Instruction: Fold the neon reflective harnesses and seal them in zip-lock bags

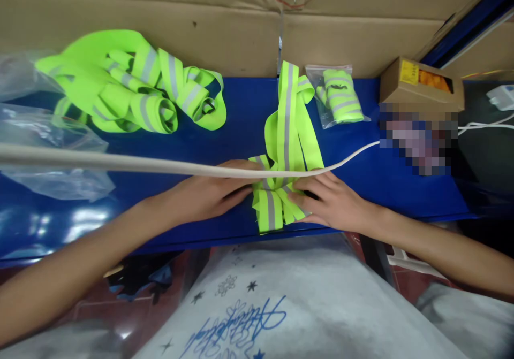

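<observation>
A neon yellow-green reflective strap (287, 118) with a grey stripe lies in loops near the front edge of the blue table, its long end stretching away from me. My left hand (219, 190) has closed fingers on the strap's left side, the fingertips partly hidden by the fabric and a white cable. From the right, my right hand (333, 198) grips the folded part with bent fingers. Between both hands the strap is bunched and crossed over itself.
The white cable (180, 169) crosses in front of my hands. A heap of similar straps (128, 86) and clear plastic bags (52, 150) are at left. Behind to the right are a bagged folded strap (339, 97) and a cardboard box (421, 86). Cardboard (160, 32) lines the back.
</observation>
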The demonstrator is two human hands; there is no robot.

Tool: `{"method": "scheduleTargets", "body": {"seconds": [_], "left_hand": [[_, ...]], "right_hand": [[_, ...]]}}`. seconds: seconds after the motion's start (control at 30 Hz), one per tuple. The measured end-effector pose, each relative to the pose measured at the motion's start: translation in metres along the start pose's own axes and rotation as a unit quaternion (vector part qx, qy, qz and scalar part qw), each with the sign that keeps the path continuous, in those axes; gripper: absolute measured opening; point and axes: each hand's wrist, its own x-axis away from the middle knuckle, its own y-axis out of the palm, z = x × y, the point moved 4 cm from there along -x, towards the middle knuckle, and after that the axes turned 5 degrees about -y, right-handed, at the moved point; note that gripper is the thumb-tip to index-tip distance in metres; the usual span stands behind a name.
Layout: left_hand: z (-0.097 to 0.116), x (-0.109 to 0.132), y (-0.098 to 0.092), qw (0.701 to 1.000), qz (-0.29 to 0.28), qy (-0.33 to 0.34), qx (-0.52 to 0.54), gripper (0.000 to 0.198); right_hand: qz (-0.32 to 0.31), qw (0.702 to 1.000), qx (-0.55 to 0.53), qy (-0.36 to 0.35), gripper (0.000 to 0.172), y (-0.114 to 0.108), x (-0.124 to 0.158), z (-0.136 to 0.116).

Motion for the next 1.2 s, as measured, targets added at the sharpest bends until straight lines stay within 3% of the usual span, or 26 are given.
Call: {"method": "scheduleTargets", "body": {"seconds": [0.13,0.23,0.37,0.53,0.6,0.7,0.77,0.87,1.0,1.13,1.2], "left_hand": [[0.0,-0.025,-0.001,1.0,0.018,-0.004,0.0,0.02],[0.007,-0.039,0.007,0.997,0.054,0.001,-0.055,0.022],[0.016,-0.047,0.012,0.997,0.064,0.025,0.041,0.027],[0.027,-0.023,-0.019,0.993,0.12,0.006,0.01,0.018],[0.033,-0.006,-0.025,0.994,0.103,-0.024,-0.001,0.019],[0.044,0.015,-0.013,0.997,0.047,-0.062,0.029,0.027],[0.052,0.022,0.001,0.996,0.045,-0.072,0.028,0.028],[0.061,0.021,0.016,0.992,0.071,-0.099,0.02,0.035],[0.067,0.014,0.021,0.988,0.067,-0.134,0.024,0.05],[0.078,0.013,0.024,0.992,0.048,-0.112,0.043,0.05],[0.084,0.013,0.028,0.992,0.066,-0.098,0.043,0.046]], "right_hand": [[-0.007,1.0,-0.018,-0.002,0.04,-0.001,-0.001,0.001],[0.004,1.0,-0.016,-0.006,0.041,-0.004,-0.001,0.001],[0.01,1.0,-0.021,-0.004,0.04,-0.01,0.002,0.001],[-0.002,0.999,-0.037,0.017,0.039,-0.012,0.008,0.002],[0.002,0.999,-0.035,0.023,0.038,-0.012,0.009,0.002],[0.015,0.999,-0.024,0.028,0.037,-0.011,0.008,0.0],[0.022,0.999,-0.017,0.032,0.037,-0.011,0.006,-0.001],[0.021,0.999,-0.007,0.038,0.035,-0.011,0.006,-0.004],[0.0,0.999,0.006,0.032,0.036,-0.012,0.008,-0.008],[-0.006,0.999,0.033,0.005,0.06,-0.015,0.007,-0.015],[-0.002,0.999,0.047,-0.017,0.053,-0.016,0.005,-0.02]]}}
